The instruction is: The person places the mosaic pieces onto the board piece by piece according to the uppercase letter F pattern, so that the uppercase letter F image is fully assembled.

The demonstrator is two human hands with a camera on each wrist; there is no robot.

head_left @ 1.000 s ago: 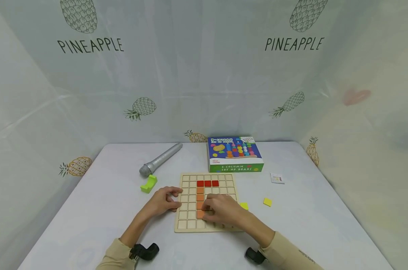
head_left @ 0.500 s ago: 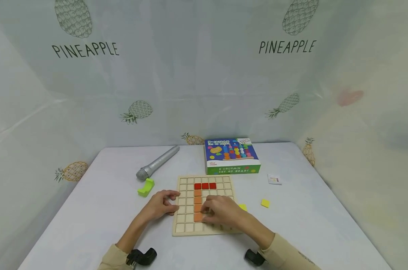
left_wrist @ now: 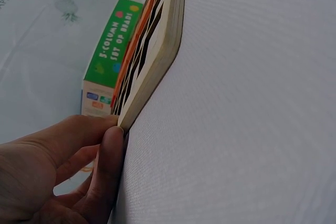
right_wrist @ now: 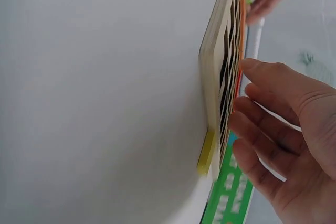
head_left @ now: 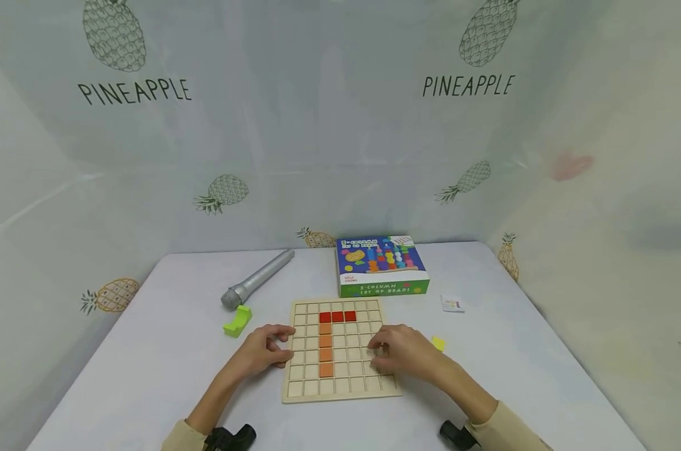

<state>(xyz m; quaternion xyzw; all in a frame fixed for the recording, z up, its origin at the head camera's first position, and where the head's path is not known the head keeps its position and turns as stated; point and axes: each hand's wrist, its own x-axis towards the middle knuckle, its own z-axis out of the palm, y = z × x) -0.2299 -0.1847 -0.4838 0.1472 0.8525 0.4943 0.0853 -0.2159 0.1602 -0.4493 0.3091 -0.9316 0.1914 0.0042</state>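
A square wooden grid board lies flat on the table. Three red tiles form a row near its far side, and a column of several orange tiles runs down toward the person from the leftmost red one. My left hand touches the board's left edge with thumb and forefinger spaced apart along it. Over the right part of the board is my right hand, fingers loosely bent and nothing between them. Beside the board's edge, in the right wrist view, a yellow tile lies on the table.
Behind the board stands a colourful bead-set box. To the left lie a silver microphone and a lime-green curved block. On the right are another visible yellow piece and a small printed card.
My right hand has moved right, off the lowest orange tile, leaving the whole orange column in sight. My left hand stays at the board's edge. The head view has shifted slightly.
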